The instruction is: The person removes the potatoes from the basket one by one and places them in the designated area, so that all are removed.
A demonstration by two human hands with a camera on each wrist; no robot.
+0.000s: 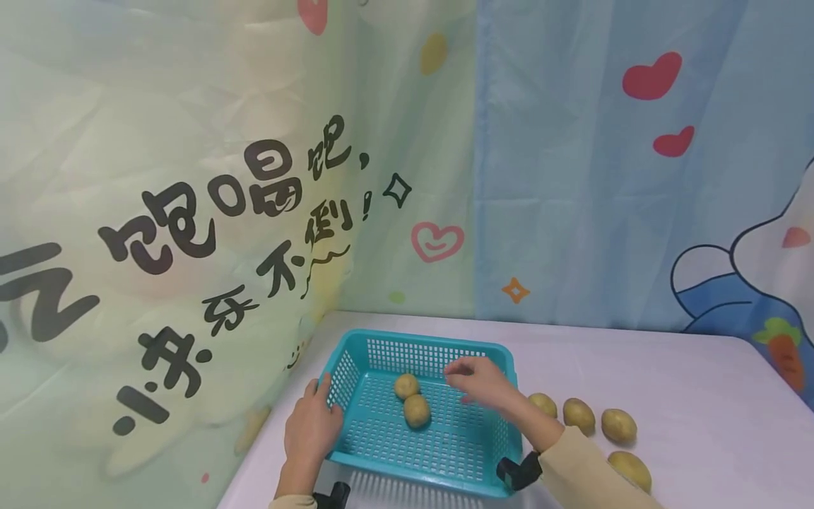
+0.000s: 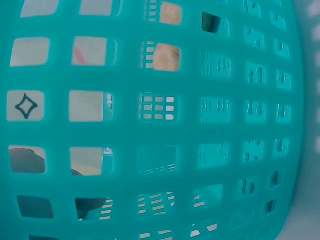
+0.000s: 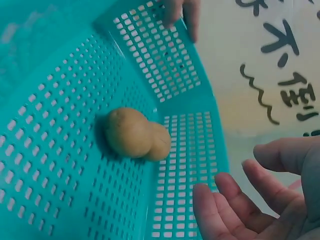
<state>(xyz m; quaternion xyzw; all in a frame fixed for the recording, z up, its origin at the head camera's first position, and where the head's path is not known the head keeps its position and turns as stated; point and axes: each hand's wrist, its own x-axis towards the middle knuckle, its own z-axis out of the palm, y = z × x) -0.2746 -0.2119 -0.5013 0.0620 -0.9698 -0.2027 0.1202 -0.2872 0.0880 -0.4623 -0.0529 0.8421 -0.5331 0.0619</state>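
Note:
A turquoise plastic basket (image 1: 381,438) with perforated sides holds two potatoes (image 1: 417,411) that lie against each other on its floor. My left hand (image 1: 311,424) grips the basket's left rim, its fingers hooked over the edge as the right wrist view shows. Through the holes of the wall (image 2: 127,132), the left wrist view gives dark glimpses of fingers. Over the right half of the basket hovers my right hand (image 1: 480,382), empty, with fingers loosely bent and thumb apart from them (image 3: 250,200).
Several potatoes (image 1: 619,426) lie on the white table (image 1: 693,396) to the right of the basket, partly behind my right forearm. A printed curtain (image 1: 559,212) hangs behind and along the left side of the table.

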